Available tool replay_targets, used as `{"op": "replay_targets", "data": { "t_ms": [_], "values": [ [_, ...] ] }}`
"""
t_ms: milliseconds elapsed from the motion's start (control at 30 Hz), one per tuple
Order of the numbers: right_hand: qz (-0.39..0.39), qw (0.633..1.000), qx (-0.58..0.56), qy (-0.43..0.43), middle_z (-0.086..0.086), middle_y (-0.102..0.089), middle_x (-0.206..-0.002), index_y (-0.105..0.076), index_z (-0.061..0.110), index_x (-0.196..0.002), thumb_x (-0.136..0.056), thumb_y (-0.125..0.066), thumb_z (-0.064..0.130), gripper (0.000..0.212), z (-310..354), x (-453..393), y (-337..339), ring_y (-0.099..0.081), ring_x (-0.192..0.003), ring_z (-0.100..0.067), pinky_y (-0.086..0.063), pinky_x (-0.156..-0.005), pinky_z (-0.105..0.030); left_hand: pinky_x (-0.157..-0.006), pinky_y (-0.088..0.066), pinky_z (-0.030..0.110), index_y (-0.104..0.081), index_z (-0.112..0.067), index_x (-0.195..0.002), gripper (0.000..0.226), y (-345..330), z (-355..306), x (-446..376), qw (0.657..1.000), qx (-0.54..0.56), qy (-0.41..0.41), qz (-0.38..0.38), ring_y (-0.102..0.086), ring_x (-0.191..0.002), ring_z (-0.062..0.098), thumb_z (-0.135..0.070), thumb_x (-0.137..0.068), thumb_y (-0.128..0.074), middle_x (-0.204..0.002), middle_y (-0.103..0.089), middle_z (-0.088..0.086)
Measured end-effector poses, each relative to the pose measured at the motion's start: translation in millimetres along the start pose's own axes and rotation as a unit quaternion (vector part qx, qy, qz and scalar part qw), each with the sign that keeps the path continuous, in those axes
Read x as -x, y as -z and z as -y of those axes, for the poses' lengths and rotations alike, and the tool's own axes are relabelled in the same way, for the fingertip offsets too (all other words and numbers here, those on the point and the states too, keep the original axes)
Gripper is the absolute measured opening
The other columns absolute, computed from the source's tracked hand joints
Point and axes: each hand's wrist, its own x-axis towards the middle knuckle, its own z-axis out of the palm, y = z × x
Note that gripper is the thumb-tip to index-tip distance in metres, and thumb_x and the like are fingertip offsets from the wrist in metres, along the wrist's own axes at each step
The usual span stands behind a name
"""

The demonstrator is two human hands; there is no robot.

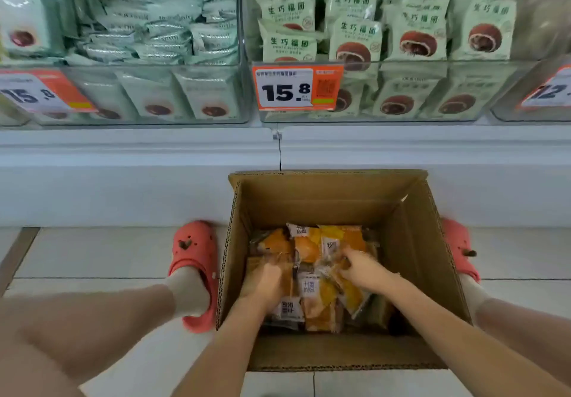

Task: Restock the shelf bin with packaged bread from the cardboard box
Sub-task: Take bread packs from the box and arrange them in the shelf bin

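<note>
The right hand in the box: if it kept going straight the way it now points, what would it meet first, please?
The right hand points down into the cardboard box and already seems to grip the orange bread packets. Going on, it would likely press deeper into that pile, though depth is hard to judge.

An open brown cardboard box [336, 198] stands on the tiled floor [92, 254] in the lower centre of the frame, between two coral-red clogs [194, 251]. Orange plastic-wrapped bread packets [312, 273] lie inside it, and both hands reach into them. Above, in the upper frame, two clear plastic shelf bins [401, 99] sit side by side, with pale green snack packets [355, 41] in them.
</note>
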Motion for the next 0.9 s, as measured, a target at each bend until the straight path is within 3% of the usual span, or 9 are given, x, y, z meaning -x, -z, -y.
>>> {"op": "replay_targets", "data": {
  "t_ms": [133, 233, 300, 333, 500, 600, 667, 767, 900],
  "values": [
    [0.033, 0.996, -0.08, 0.025, -0.009, -0.061, -0.114, -0.055, 0.009, -0.118, -0.093, -0.054, 0.012, 0.025, 32, -20, -47, -0.056, -0.092, -0.016, -0.047, -0.068, -0.019, -0.096, -0.045, 0.034, -0.049, -0.018, -0.124, 0.029, -23, 21, -4, 0.99, 0.093, 0.105, 0.001, -0.052, -0.111, 0.023, -0.02, -0.096, -0.043, -0.127, -0.05, 0.006],
    [0.057, 0.988, -0.14, 0.024, -0.006, -0.061, -0.111, -0.055, 0.015, -0.117, -0.091, -0.058, 0.019, 0.027, 54, -31, -90, -0.057, -0.103, -0.018, -0.05, -0.088, -0.03, -0.096, -0.045, 0.035, -0.047, -0.013, -0.126, 0.032, -34, 35, -5, 0.976, 0.151, 0.156, 0.029, -0.054, -0.112, 0.027, -0.017, -0.095, -0.045, -0.126, -0.053, 0.012],
    [0.062, 0.983, -0.171, -0.004, -0.007, -0.056, -0.125, -0.044, 0.015, -0.133, -0.09, -0.061, 0.028, 0.049, 62, -37, -112, -0.054, -0.117, -0.023, -0.043, -0.096, -0.027, -0.098, -0.044, 0.035, -0.044, -0.012, -0.129, 0.035, -41, 40, -4, 0.967, 0.175, 0.176, 0.052, -0.053, -0.115, 0.028, -0.017, -0.095, -0.045, -0.128, -0.052, 0.012],
    [0.06, 0.978, -0.196, -0.029, -0.007, -0.053, -0.13, -0.038, 0.013, -0.136, -0.09, -0.061, 0.031, 0.055, 65, -39, -119, -0.052, -0.12, -0.024, -0.041, -0.093, -0.024, -0.1, -0.043, 0.036, -0.044, -0.012, -0.13, 0.036, -43, 41, -2, 0.965, 0.18, 0.178, 0.063, -0.053, -0.116, 0.028, -0.016, -0.094, -0.044, -0.129, -0.052, 0.012],
    [0.025, 0.946, -0.307, -0.097, -0.008, -0.061, -0.111, -0.053, 0.01, -0.12, -0.091, -0.06, 0.027, 0.034, 74, -46, -135, -0.058, -0.101, -0.021, -0.043, -0.068, -0.021, -0.095, -0.047, 0.04, -0.037, -0.013, -0.134, 0.039, -53, 40, 9, 0.953, 0.216, 0.202, 0.065, -0.056, -0.111, 0.028, -0.017, -0.096, -0.044, -0.126, -0.055, 0.012],
    [0.009, 0.942, -0.325, -0.084, -0.012, -0.065, -0.108, -0.061, 0.009, -0.114, -0.092, -0.058, 0.024, 0.027, 71, -49, -140, -0.06, -0.096, -0.023, -0.048, -0.08, -0.028, -0.092, -0.048, 0.038, -0.036, -0.011, -0.133, 0.037, -47, 38, 11, 0.941, 0.26, 0.213, 0.048, -0.056, -0.108, 0.029, -0.021, -0.098, -0.042, -0.123, -0.056, 0.013],
    [-0.017, 0.938, -0.333, -0.09, -0.012, -0.062, -0.116, -0.057, 0.008, -0.122, -0.092, -0.056, 0.025, 0.034, 67, -46, -133, -0.058, -0.1, -0.023, -0.048, -0.086, -0.031, -0.094, -0.046, 0.039, -0.036, -0.006, -0.133, 0.036, -43, 36, 10, 0.93, 0.289, 0.226, 0.02, -0.054, -0.113, 0.033, -0.018, -0.099, -0.039, -0.127, -0.053, 0.018],
    [-0.057, 0.933, -0.341, -0.097, -0.007, -0.048, -0.139, -0.043, 0.013, -0.139, -0.092, -0.055, 0.03, 0.052, 55, -37, -109, -0.049, -0.122, -0.027, -0.045, -0.099, -0.039, -0.1, -0.038, 0.037, -0.034, -0.002, -0.138, 0.042, -40, 35, 5, 0.891, 0.368, 0.264, -0.02, -0.046, -0.125, 0.035, -0.024, -0.102, -0.037, -0.137, -0.047, 0.021],
    [-0.02, 0.919, -0.391, -0.041, 0.007, -0.048, -0.128, -0.052, 0.029, -0.115, -0.09, -0.06, 0.029, 0.026, 38, -15, -72, -0.058, -0.106, -0.021, -0.058, -0.079, -0.041, -0.101, -0.041, 0.038, -0.051, -0.014, -0.131, 0.057, -34, 29, -4, 0.78, 0.556, 0.286, 0.025, -0.055, -0.115, 0.028, -0.057, -0.094, -0.041, -0.127, -0.059, 0.01]
  ]
}}
